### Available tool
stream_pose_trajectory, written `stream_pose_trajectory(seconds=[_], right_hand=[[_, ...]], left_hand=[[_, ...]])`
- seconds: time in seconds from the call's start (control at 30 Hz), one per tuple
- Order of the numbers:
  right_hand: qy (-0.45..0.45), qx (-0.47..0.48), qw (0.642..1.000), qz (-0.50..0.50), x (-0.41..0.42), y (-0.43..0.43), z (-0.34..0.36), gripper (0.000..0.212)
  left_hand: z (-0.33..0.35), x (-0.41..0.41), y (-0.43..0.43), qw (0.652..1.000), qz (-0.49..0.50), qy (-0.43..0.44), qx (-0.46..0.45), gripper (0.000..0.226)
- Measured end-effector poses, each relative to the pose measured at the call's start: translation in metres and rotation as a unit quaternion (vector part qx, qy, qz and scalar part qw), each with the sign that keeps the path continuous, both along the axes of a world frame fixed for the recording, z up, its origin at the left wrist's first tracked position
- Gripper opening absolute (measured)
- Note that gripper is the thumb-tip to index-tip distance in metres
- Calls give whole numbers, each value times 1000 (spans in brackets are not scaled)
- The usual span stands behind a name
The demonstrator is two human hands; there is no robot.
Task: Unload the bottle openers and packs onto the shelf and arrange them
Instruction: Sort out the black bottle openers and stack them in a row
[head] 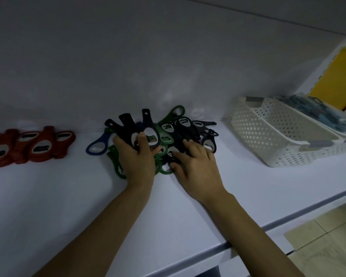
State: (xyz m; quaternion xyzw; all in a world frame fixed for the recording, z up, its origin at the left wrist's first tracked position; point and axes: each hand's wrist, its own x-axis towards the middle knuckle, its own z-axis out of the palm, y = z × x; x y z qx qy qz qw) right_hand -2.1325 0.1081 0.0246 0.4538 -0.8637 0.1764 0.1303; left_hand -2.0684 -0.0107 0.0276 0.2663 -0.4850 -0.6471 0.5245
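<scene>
On a white shelf (68, 206), the left hand (136, 158) grips a fan of black bottle openers (128, 124); the right hand (196, 166), fingers spread, rests on the mixed pile (180, 128) beside it.

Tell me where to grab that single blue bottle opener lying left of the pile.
Pinch the blue bottle opener by its ring end, coming from the front left. It lies flat on the shelf with that loop free, while its narrow end runs in toward the pile beside the left hand.
</scene>
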Motion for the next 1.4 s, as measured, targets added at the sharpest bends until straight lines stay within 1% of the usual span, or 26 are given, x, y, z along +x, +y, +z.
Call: stream_pose_trajectory(seconds=[0.07,0.13,0.2,0.23,0.3,0.37,0.4,0.43,0.47,0.53,0.6,0.67,0.73,0.83,0.87,0.93,0.97,1.0,1.03,1.07,1.1,1.13,1.2,1.27,1.33,1.4], right_hand=[[12,-12,1000,1,0,1,1,29],[42,-39,998,1,2,1,4,19],[49,-89,995,-4,4,2,7,14],[33,-131,991,-12,4,3,9,14],[-35,-230,972,-37,3,6,10,16],[-109,-324,938,-61,1,9,12,16],[-124,-366,920,-64,0,10,13,16],[-119,-399,907,-60,0,12,15,16],[-99,-416,902,-50,0,13,16,16],[-49,-412,910,-6,1,11,16,19],[-6,-363,931,46,4,7,13,21],[8,-315,945,86,7,3,9,23],[9,-288,950,118,6,3,7,24],[20,-253,956,148,4,4,7,25],[3,-255,955,150,4,4,7,26],[-69,-303,943,120,4,4,10,24],[-119,-339,929,85,5,5,11,22],[-174,-366,913,52,5,6,13,24],[-233,-378,895,34,5,7,16,33],[-290,-378,879,38,4,9,17,45],[-332,-372,865,55,2,10,18,52],[-355,-364,858,73,2,11,18,50],[-355,-360,858,87,3,11,18,32],[-339,-378,857,88,3,13,18,18],[-329,-379,861,89,3,14,16,16],[-321,-371,867,82,4,14,15,20]], left_hand=[[0,0,0,1000,-10,13,21,45],[1,-1,1,1000,-10,15,14,38],[0,-1,1,1000,-11,13,-1,26],[0,-2,2,1000,-12,10,-11,24],[0,-2,5,999,-17,-8,-39,26],[0,-2,9,997,-47,-20,-59,25],[0,-2,11,995,-68,-26,-70,22],[0,-3,12,992,-83,-34,-85,20],[-1,-3,14,990,-95,-42,-101,21],[0,-2,17,984,-114,-54,-128,25],[1,-1,20,976,-128,-65,-162,28],[2,0,20,970,-131,-69,-193,23],[4,2,19,972,-132,-67,-182,23],[6,2,17,977,-143,-74,-139,32],[6,2,17,977,-143,-79,-135,35],[6,1,17,979,-139,-76,-125,38],[6,1,17,979,-140,-72,-128,38],[6,2,18,977,-139,-68,-150,36],[5,2,19,969,-137,-69,-193,34],[4,3,22,955,-141,-81,-249,34],[3,4,25,933,-158,-105,-305,34],[2,5,30,907,-178,-138,-355,34],[-2,7,36,854,-191,-203,-439,38],[-5,6,36,813,-172,-254,-496,42],[-5,5,36,781,-162,-283,-533,43],[-5,5,36,772,-156,-297,-540,45]])
